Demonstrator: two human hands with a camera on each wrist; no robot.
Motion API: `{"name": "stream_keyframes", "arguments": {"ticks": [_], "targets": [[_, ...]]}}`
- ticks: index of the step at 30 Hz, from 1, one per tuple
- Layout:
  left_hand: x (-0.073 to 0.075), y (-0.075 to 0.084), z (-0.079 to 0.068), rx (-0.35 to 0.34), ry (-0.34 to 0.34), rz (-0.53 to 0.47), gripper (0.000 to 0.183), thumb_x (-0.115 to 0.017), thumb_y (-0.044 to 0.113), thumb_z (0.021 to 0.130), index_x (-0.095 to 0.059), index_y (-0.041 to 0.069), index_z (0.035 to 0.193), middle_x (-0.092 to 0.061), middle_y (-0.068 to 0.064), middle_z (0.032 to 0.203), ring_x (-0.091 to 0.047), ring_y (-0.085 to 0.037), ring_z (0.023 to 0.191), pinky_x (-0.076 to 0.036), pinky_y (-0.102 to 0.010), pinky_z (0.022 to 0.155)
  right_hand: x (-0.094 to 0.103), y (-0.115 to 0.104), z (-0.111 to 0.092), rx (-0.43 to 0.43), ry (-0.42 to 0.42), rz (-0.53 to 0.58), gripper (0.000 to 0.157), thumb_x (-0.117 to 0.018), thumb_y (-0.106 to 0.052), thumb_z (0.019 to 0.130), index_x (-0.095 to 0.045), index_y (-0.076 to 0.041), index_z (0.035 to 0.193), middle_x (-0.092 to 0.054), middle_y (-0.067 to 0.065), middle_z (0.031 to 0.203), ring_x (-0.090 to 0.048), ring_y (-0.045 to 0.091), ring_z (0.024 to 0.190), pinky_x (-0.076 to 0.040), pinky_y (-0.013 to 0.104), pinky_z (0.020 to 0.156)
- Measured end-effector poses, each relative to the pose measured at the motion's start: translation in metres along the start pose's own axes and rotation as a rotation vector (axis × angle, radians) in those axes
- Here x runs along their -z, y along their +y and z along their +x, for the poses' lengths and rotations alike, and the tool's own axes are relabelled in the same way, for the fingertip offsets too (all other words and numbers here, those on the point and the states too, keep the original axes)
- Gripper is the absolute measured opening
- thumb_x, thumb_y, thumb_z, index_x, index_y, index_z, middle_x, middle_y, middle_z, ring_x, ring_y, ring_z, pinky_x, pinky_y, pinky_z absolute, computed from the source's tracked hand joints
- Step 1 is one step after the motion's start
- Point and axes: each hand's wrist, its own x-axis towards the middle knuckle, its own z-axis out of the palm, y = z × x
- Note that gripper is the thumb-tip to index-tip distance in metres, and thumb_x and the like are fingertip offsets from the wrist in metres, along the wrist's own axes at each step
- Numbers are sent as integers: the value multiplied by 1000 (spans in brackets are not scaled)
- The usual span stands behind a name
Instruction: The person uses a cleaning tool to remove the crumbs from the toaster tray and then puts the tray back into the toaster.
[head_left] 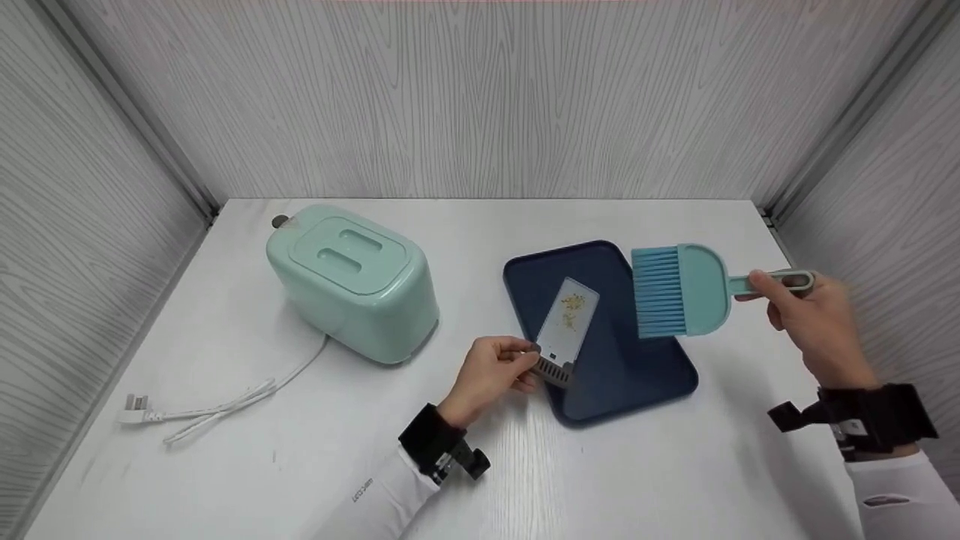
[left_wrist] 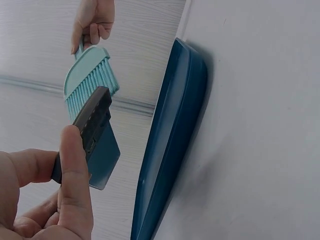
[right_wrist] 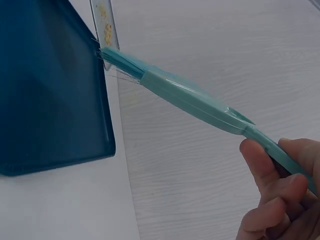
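My left hand [head_left: 491, 371] pinches the dark slotted end of a narrow toaster crumb tray [head_left: 557, 330] between thumb and fingers. Its pale, see-through plate carries two small patches of yellow-brown crumbs [head_left: 573, 301]. In the left wrist view the crumb tray [left_wrist: 102, 155] is raised and tilted, off to the side of the navy tray [left_wrist: 172, 125]. My right hand [head_left: 821, 319] grips the handle of a mint-green brush [head_left: 705, 289] with blue-green bristles. The brush is held over the navy tray's right side, its bristles pointing toward the crumb tray.
A mint-green toaster [head_left: 352, 300] with a closed two-grooved lid stands at the back left. Its white cord [head_left: 217, 409] lies loosely folded on the table, ending in a plug [head_left: 137, 411]. Wood-patterned panels [head_left: 480, 97] enclose the white table at the back and sides.
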Motion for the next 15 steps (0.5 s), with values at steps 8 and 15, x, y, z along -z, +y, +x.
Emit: {"name": "stream_keyframes", "arguments": {"ticks": [8,15], "targets": [[0,0,0,1,-3,4,25,-64,-2,98,-66,-15,118,-74,-13,87,-68,-10,60,-64,-28,61,-23,-11,-4,43,-107,44,28,-73,-13,98,-75,15,97,-68,-1,66,-28,16,53,-15,38,58],[0,-2,0,-8,-14,11,25,-64,0,98,-67,-14,119,-74,-15,88,-68,-10,60,-63,-28,62,-44,-14,1,64,-195,-4,32,-70,-17,100,-74,15,96,-71,1,66,-26,17,51,-20,36,53]]}}
